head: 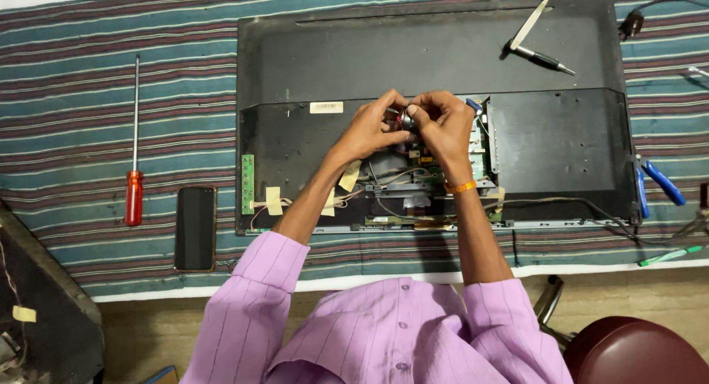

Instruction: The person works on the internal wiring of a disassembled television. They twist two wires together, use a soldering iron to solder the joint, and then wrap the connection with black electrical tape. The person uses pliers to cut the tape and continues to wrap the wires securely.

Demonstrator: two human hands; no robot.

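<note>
Hands, left hand (373,125) and right hand (443,122), pinch a small dark part (405,120) together above the open television back (436,111).

Left of the fingers (402,107): 1 red screwdriver (134,184), 1 phone (196,228); right: 1 blue pliers (657,183), 1 green pen (670,256), 1 soldering iron (543,58); under them 1 TV (436,52).

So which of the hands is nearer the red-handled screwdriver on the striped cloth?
Left. The left hand is over the panel's middle, right of the screwdriver; the right hand is farther right.
</note>
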